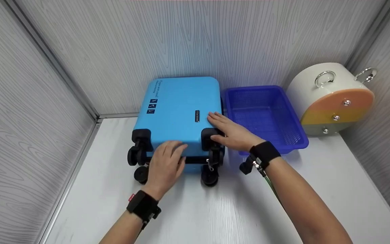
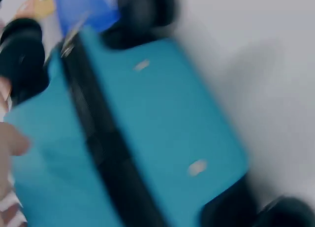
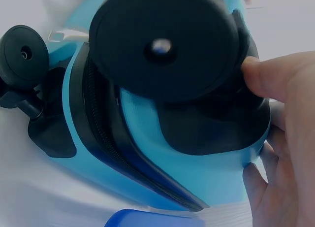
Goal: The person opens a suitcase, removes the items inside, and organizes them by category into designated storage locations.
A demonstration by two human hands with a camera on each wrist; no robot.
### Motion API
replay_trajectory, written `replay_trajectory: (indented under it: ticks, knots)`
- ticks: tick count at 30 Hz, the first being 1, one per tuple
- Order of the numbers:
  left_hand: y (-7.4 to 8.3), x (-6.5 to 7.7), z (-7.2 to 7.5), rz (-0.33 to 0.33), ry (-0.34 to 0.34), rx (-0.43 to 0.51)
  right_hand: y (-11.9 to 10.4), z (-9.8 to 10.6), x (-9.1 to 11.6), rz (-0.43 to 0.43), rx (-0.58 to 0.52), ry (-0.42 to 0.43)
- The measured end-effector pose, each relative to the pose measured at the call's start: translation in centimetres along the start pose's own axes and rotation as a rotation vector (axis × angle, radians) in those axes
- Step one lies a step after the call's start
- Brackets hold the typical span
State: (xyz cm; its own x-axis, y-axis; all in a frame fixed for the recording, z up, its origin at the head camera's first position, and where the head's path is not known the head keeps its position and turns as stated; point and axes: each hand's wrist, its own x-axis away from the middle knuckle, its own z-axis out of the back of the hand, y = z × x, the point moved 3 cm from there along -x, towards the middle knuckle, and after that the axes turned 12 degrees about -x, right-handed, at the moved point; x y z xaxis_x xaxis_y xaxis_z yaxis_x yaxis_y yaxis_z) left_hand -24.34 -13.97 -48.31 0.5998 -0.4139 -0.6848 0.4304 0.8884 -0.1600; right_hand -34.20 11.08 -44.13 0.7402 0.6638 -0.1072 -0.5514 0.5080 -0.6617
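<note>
A light blue suitcase (image 1: 181, 101) lies flat, its black wheels facing me and a black zipper band (image 2: 106, 143) running round its side. My left hand (image 1: 166, 166) rests on the suitcase's near wheel end, fingers bent slightly over the upper edge. Only part of that hand shows at the left of the blurred left wrist view. My right hand (image 1: 234, 134) lies on the upper right corner with its fingers extended along the shell. Its thumb touches the black corner guard beside a wheel (image 3: 162, 49). The right wrist view shows the zipper teeth along the side.
Right of the suitcase stands a blue plastic basket (image 1: 266, 148), close against it. Farther right is a rounded cream box (image 1: 311, 78) with ring handles and a coloured striped front. Grey wood-grain walls (image 1: 266, 40) enclose the white table (image 1: 208, 217) at the back and sides.
</note>
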Motion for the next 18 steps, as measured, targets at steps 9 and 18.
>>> replay_trajectory:
  ticks: [9,18]
  knots:
    - [4.9,3.4,-4.0,0.566,-0.518,0.826,0.1,0.0,0.0,0.005,-0.003,0.021]
    - [8.4,1.9,-7.1,1.130,-0.608,1.534,0.1,-0.5,0.1,0.007,-0.034,0.047]
